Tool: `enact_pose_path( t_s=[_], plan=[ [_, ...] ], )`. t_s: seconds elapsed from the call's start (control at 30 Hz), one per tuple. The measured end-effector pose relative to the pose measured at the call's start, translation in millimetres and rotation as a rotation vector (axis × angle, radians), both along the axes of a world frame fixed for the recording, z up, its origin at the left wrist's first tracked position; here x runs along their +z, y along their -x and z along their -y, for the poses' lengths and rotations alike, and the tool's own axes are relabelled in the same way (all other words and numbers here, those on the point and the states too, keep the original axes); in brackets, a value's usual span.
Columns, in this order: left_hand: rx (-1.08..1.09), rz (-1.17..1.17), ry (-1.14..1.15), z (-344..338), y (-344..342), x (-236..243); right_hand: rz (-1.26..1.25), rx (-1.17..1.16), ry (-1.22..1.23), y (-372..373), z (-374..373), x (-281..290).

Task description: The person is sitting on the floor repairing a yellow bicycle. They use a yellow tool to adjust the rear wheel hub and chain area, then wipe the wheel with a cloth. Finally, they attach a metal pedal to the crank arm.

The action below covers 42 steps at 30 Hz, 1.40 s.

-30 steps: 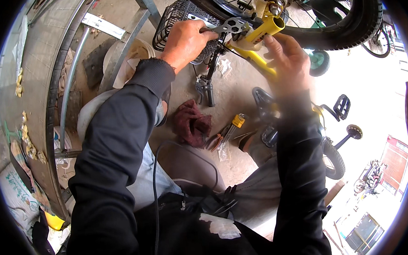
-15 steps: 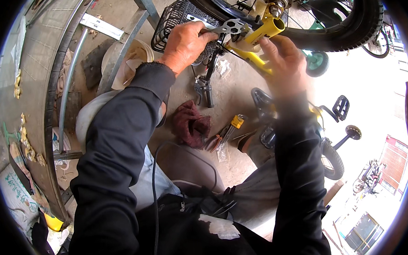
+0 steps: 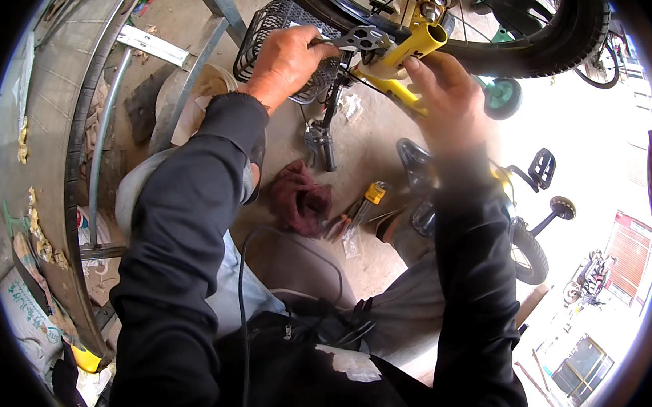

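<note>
My left hand [image 3: 287, 63] is closed on a flat steel multi-hole wrench [image 3: 362, 39]. The wrench's far end lies against the fittings beside a short yellow bicycle tube [image 3: 424, 40], where the exact contact is hard to see. My right hand [image 3: 449, 100] grips that tube from below and the right, thumb along its near side; the other fingers are partly hidden behind it. A bicycle wheel [image 3: 545, 59] with a black tyre stands just beyond the tube. Under the hands, the yellow frame [image 3: 401, 92] runs down toward the right.
A black basket [image 3: 264, 42] and a handlebar grip [image 3: 327, 152] are beyond my knees. A dark red rag [image 3: 300, 197] and yellow-handled tool [image 3: 374, 193] lie on the floor. Pedals [image 3: 543, 169] stick out at right; a metal frame [image 3: 183, 93] stands at left.
The whole view has shifted slightly, so most things sit a little further left. The wrench's face catches less light. Both hands keep their holds.
</note>
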<state>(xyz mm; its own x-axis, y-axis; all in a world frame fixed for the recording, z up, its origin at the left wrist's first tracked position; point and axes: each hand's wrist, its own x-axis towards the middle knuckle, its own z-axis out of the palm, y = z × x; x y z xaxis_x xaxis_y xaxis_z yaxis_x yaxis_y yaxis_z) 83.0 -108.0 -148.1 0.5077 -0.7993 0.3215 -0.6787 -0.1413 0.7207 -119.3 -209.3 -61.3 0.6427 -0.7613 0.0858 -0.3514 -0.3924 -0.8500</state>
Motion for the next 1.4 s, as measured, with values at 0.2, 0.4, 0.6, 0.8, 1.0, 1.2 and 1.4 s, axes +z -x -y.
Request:
enact_pose_path(
  t_s=[0.2, 0.4, 0.6, 0.8, 1.0, 1.2, 1.4],
  plan=[
    [0.007, -0.026, -0.033, -1, 0, 0, -0.026, -0.013, -0.019, -3, -2, 4],
    [-0.005, -0.009, -0.117, 3, -3, 2, -0.008, -0.020, -0.050, -3, -2, 1],
    [-0.021, -0.035, -0.113, 3, -3, 3, -0.081, -0.041, -0.015, -4, -2, 6],
    [-0.028, 0.022, -0.014, 2, -3, 0, 0.043, 0.001, -0.057, -5, -1, 1],
    [-0.096, 0.108, -0.023, 3, -9, 3, -0.049, -0.023, 0.012, -6, 3, -2],
    [-0.157, 0.018, -0.157, 5, -18, 9, -0.088, -0.023, 0.035, -6, 4, -3],
    [-0.246, -0.062, -0.305, 9, -34, 11, -0.079, -0.012, 0.002, -9, 3, -2]
  ],
)
